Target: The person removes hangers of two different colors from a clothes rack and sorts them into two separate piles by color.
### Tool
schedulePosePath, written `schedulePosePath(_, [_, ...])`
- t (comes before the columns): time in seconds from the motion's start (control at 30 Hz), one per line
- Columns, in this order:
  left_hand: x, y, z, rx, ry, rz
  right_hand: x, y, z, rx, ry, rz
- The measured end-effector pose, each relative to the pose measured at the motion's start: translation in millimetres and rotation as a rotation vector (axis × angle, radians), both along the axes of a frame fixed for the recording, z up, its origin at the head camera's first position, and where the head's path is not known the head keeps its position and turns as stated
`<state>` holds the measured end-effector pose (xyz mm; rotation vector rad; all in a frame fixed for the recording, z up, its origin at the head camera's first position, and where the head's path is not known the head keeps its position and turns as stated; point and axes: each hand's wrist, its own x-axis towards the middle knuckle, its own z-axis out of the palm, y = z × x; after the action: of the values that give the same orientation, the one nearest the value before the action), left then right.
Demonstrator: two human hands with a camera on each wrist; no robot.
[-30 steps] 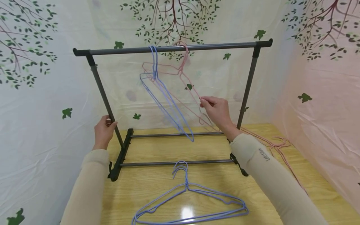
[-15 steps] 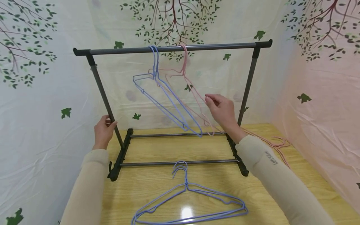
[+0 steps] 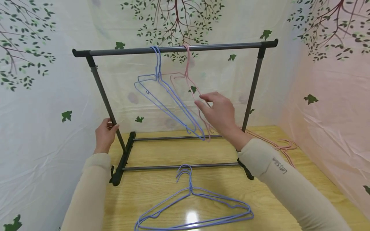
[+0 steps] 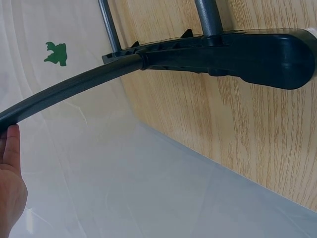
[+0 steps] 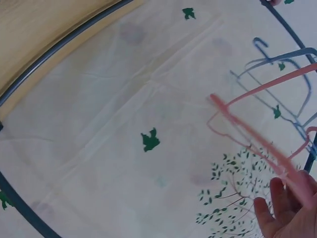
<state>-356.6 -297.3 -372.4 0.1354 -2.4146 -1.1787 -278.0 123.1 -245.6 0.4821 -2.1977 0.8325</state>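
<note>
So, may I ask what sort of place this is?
Probably a small indoor space staged for practice or filming, though I cannot be certain: printed sheeting surrounds a wood-grain surface, where a dark clothes rack stands with blue hangers nearby.

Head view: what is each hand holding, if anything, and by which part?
Left hand: the rack's left upright, gripped on its lower half. Right hand: no grip shows; it's near the hanging pink hangers, but contact can't be told.

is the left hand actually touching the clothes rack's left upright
Touching: the left wrist view shows the left hand meeting the left upright with no gap between.
</note>
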Motion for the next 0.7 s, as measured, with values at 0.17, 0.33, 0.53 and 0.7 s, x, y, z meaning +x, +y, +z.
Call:
schedulePosePath(0.17, [1.3,0.8,1.8,0.000,0.000,0.000,4.1,-7.2,1.4,0.078,-0.051,-0.074])
schedulePosePath(0.33, [0.6,0.4,1.5,0.001,0.000,0.000,4.1,-9.0,-1.0,0.094,-0.067,-0.114])
schedulePosePath(0.53, [-0.3,-0.2,1.2,-0.001,-0.004,0.001,3.0,-8.4,-3.8,0.144,-0.097,-0.139])
schedulePosePath(0.7, [0.0,-0.6,0.4,0.006,0.001,0.005,1.9,-8.4,-5.5,0.112,-0.067,-0.144])
